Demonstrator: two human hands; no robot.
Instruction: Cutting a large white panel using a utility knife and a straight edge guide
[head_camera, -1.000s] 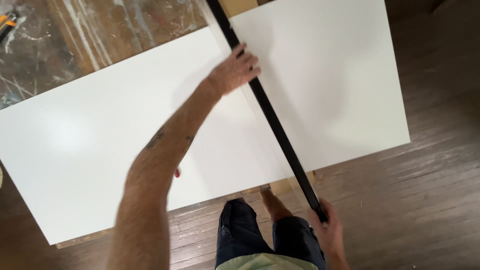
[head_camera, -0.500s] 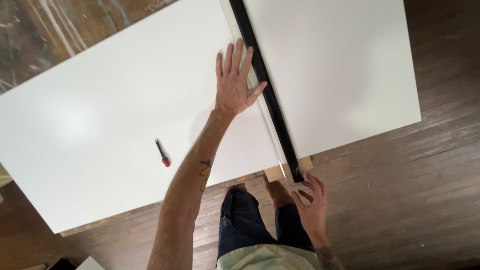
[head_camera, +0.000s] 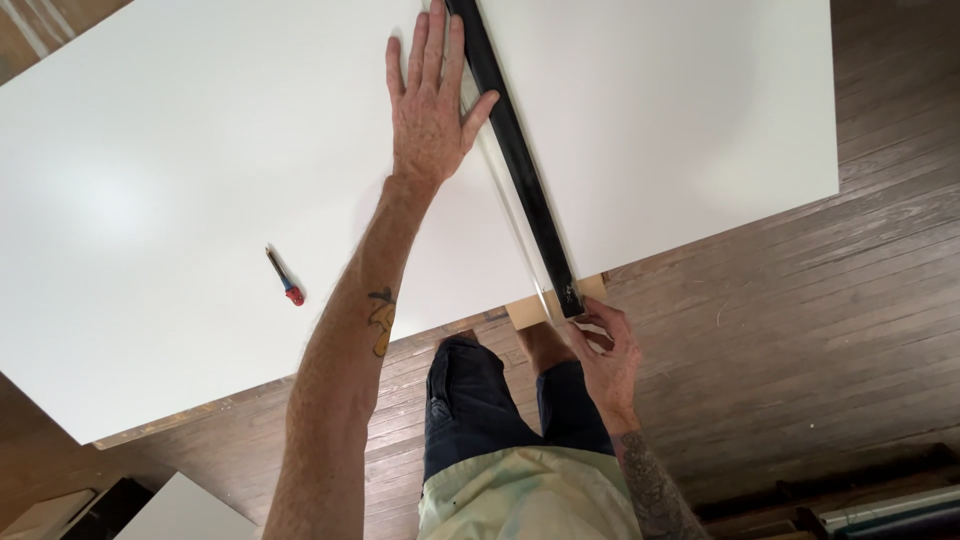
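The white board (head_camera: 150, 200) is shown covering nearly the whole surface. Its left half is crossed only by the left forearm and by a small red-tipped tool (head_camera: 285, 278), which lies well apart from the left hand (head_camera: 430, 110). A black straightedge (head_camera: 515, 160) runs as a raised bar from the far edge to the near edge, dividing the board; passage across it is blocked at board level. The thumb is seen touching the bar. The right half of the board is left open. At the near edge, the bar's end is occupied by the right hand (head_camera: 605, 355), beside a wooden block (head_camera: 528, 312).
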